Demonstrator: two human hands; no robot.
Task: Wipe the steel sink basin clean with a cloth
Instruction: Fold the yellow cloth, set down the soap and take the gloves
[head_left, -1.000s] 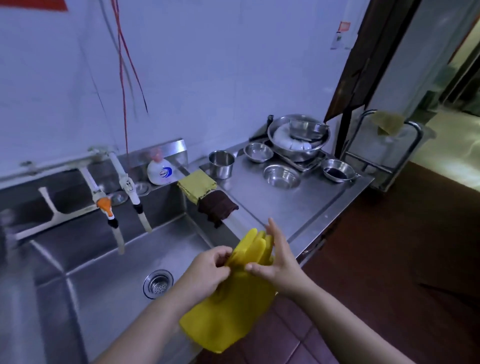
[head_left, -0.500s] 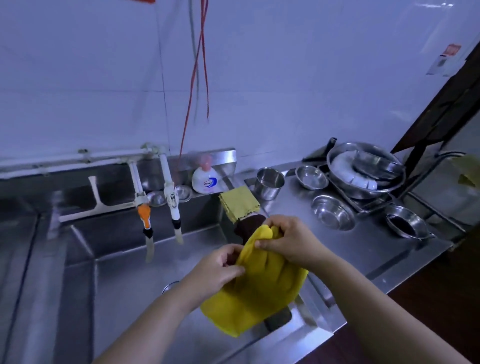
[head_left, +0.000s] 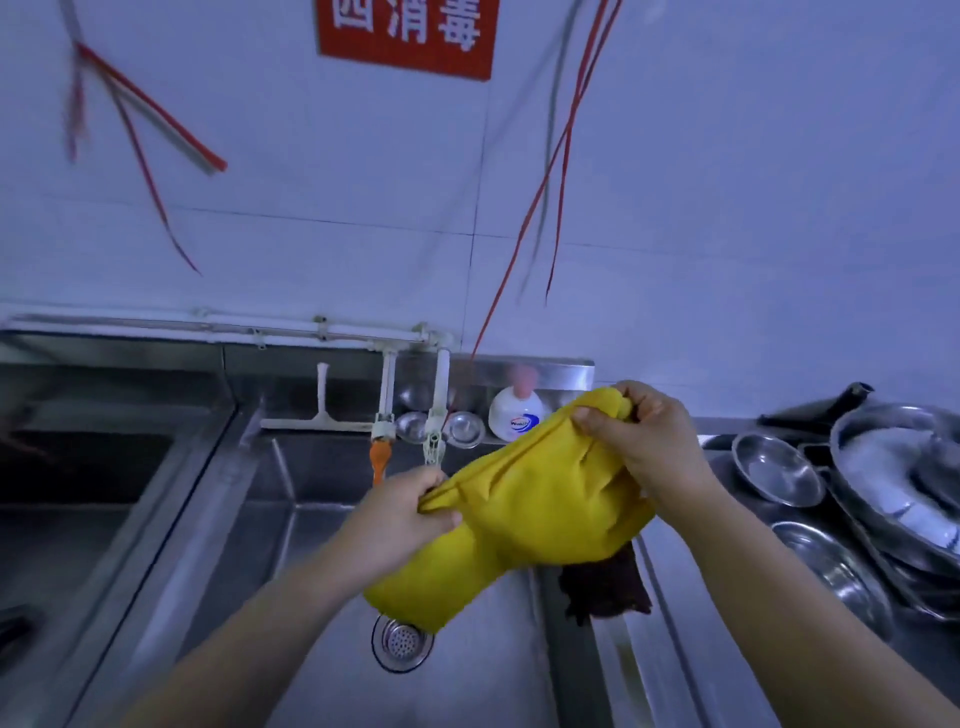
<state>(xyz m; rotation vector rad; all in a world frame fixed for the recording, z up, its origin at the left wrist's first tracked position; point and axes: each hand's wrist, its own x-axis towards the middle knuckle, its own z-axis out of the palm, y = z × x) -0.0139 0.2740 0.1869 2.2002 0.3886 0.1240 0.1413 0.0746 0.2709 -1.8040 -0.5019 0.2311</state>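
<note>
Your left hand (head_left: 400, 519) pinches one edge of the yellow glove (head_left: 524, 509) while your right hand (head_left: 644, 447) grips its bunched fingertip end, holding it in the air above the steel sink basin (head_left: 291, 525). A dark brown cloth (head_left: 605, 584) hangs over the basin's right rim, just beneath the glove.

I am looking at a commercial kitchen: steel sink (head_left: 322, 545), stacked steel bowls (head_left: 904, 483), red wall sign (head_left: 408, 36).
</note>
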